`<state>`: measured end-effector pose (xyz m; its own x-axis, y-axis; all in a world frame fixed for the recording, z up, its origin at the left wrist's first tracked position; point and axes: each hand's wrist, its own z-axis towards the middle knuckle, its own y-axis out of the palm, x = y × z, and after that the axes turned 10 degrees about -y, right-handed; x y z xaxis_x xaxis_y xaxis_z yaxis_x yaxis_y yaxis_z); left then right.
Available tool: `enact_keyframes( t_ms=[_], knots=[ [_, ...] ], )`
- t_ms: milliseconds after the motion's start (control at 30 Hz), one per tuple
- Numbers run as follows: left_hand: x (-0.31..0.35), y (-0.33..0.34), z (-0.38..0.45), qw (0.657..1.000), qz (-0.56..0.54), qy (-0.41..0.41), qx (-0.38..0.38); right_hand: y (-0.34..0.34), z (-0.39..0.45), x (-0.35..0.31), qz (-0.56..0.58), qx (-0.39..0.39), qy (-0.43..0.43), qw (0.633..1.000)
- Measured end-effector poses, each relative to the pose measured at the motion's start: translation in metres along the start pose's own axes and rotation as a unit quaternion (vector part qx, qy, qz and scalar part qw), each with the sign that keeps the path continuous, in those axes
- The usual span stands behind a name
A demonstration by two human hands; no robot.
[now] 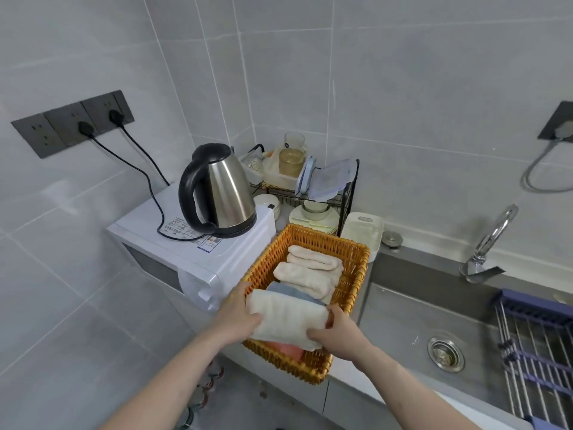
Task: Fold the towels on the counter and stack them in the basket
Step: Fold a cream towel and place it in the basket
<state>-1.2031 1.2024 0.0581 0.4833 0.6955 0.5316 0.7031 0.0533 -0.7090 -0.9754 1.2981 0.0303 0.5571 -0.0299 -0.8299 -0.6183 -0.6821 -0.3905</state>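
A folded cream towel hangs just above the near end of an orange wicker basket. My left hand grips its left end and my right hand grips its right end. Under it in the basket lie a folded blue towel and a pink towel, both partly hidden. Cream folded towels fill the far half of the basket. The basket stands on the counter between a white microwave and the sink.
A steel kettle stands on the white microwave at the left. Behind the basket are a dish rack with containers and a white tub. To the right lie the steel sink, its tap and a roll-up rack.
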Motion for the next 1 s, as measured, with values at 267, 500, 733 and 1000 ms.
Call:
enact_keyframes(
  t_ms=[267,500,733,1000],
  knots=[
    [-0.006,-0.016,0.060,0.975,0.203,0.044,-0.077,0.038,0.033,-0.007,0.010,0.014,0.075,0.997],
    [-0.020,-0.018,0.094,0.944,0.298,0.087,-0.115,0.058,0.046,-0.008,0.004,-0.001,0.119,0.993],
    [-0.027,-0.029,0.109,0.936,0.284,0.165,-0.124,0.064,0.047,-0.003,-0.033,0.023,0.130,0.991],
    [-0.029,-0.020,0.117,0.889,0.362,0.265,-0.087,0.078,0.051,-0.011,-0.115,0.010,0.143,0.983]
  ],
)
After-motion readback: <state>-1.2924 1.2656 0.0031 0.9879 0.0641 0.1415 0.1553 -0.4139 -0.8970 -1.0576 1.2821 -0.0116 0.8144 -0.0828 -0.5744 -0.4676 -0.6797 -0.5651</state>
